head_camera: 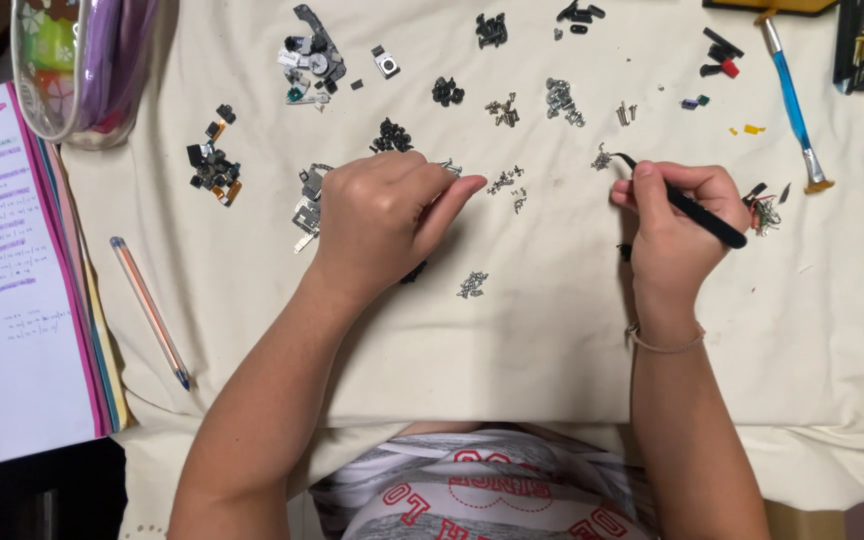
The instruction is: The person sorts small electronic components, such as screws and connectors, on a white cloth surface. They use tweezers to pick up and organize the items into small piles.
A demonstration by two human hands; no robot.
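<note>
My right hand (674, 225) grips one pair of black tweezers (687, 205), its tip at a tiny screw cluster (603, 158) — my left hand (384, 220) rests curled on the cloth (552, 330), beside three small screw heaps (472, 285).

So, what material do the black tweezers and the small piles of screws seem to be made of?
The black tweezers in the right hand look like metal with a matte black coating: thin, dull, no glare. The screws look like bare metal, silvery and glinting. The cloth beneath seems cream woven fabric, wrinkled.
</note>
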